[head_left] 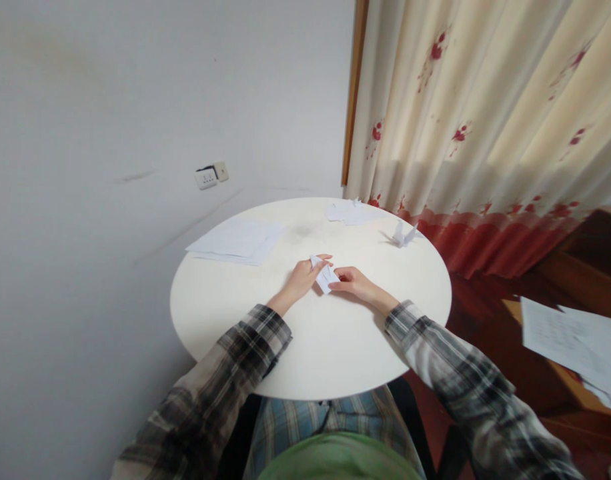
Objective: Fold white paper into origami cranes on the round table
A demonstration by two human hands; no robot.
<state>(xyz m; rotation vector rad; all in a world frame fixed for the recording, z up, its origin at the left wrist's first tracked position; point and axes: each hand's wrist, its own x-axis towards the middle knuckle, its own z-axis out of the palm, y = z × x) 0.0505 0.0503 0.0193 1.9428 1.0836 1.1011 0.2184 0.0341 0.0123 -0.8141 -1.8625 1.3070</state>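
Between my hands, over the middle of the round white table [305,360], is a small folded piece of white paper [323,283]. My left hand [303,277] grips its upper left side, with fingers lying across the paper. On its right edge, my right hand [353,281] pinches it between thumb and fingers. Creases and layered flaps show on the paper; parts of it are hidden under the fingers. Farther right on the table stands a folded paper crane [404,235].
A stack of white sheets [235,241] lies at the table's left. More paper [353,213] with a small folded piece [356,201] on it lies at the far edge. Written sheets [575,340] rest on a wooden box [560,373] right. A wall and curtain [475,120] stand behind.
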